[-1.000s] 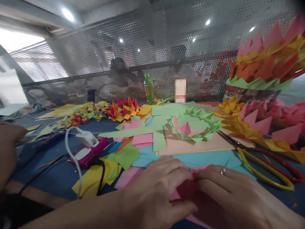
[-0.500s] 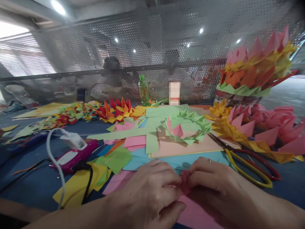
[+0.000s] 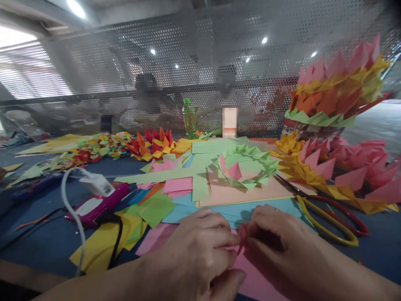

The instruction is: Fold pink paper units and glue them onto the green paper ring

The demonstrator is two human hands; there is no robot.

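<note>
Between my hands is a small folded piece of pink paper (image 3: 242, 235), mostly hidden by fingers. My left hand (image 3: 203, 246) is closed on its left side, fingers curled. My right hand (image 3: 272, 232), with a ring on one finger, pinches the same piece from the right. Beneath both hands lie pink sheets (image 3: 255, 276), and blue paper (image 3: 184, 213) spreads just beyond. Farther out, a ring of folded green paper (image 3: 263, 167) with pink points at its left rests on a pale peach sheet (image 3: 228, 197).
Scissors (image 3: 328, 221) with yellow and red handles lie right of my right hand. At left are a magenta power strip (image 3: 90, 211) and white charger (image 3: 97, 184). A tiered paper flower (image 3: 338, 92) stands far right. A green bottle (image 3: 189, 119) stands before the perforated screen (image 3: 194, 75).
My right fingers have shifted slightly and bent differently around the pink paper, showing more of its fold. My left hand stays almost in place.
</note>
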